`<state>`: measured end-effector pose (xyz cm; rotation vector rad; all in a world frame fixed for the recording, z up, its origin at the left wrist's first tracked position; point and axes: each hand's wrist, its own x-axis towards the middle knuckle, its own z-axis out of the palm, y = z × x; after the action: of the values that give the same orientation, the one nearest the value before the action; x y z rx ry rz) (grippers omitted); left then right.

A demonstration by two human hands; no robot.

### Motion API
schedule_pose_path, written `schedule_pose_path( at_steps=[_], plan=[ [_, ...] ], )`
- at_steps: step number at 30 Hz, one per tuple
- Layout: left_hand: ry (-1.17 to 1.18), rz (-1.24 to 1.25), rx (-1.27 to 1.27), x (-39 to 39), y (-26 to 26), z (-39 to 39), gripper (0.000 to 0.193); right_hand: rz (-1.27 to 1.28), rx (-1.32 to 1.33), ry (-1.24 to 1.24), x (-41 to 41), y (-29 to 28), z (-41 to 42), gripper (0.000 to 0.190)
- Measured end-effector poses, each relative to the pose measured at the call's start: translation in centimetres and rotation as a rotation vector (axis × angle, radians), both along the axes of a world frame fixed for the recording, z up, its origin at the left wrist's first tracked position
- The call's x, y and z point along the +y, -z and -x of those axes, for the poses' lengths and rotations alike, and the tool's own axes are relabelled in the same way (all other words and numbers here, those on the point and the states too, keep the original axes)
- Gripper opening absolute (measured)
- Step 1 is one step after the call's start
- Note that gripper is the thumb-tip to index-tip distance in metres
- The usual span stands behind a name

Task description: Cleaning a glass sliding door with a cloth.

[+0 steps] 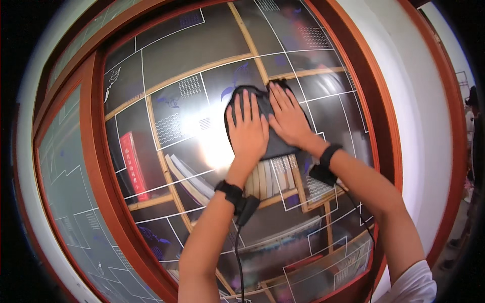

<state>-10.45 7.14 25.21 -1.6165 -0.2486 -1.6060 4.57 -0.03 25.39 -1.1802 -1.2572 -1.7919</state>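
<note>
Both of my hands lie flat on a black cloth [282, 142] against a patterned glass door [197, 49]. My left hand [248, 132] rests on the cloth's left part, its fingers spread and pointing up. To the right, my right hand [290, 119] presses on the upper right part, fingers slightly apart. The cloth's dark edges show around my fingertips and below the palms. What lies under the palms is hidden. Each wrist wears a black strap with a small dark device and a cable.
Behind the glass, wooden shelves hold a red book [134, 166] and a row of pale books [265, 180]. A reddish-brown wooden frame [113, 181] borders the door, with a second glass panel [64, 151] at the left. A white wall [420, 113] stands at the right.
</note>
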Motion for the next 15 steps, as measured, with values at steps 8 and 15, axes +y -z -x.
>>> schedule_pose_path(
  at_steps=[8,15],
  plan=[
    [-0.059,-0.236,-0.23,2.1,-12.8,-3.1,0.056,-0.221,-0.036,0.003,2.5,-18.6,-4.9,0.069],
    [-0.099,-0.198,-0.332,3.2,-20.0,-3.1,0.059,-0.109,-0.139,0.259,2.1,-29.8,-3.2,0.053]
  ],
)
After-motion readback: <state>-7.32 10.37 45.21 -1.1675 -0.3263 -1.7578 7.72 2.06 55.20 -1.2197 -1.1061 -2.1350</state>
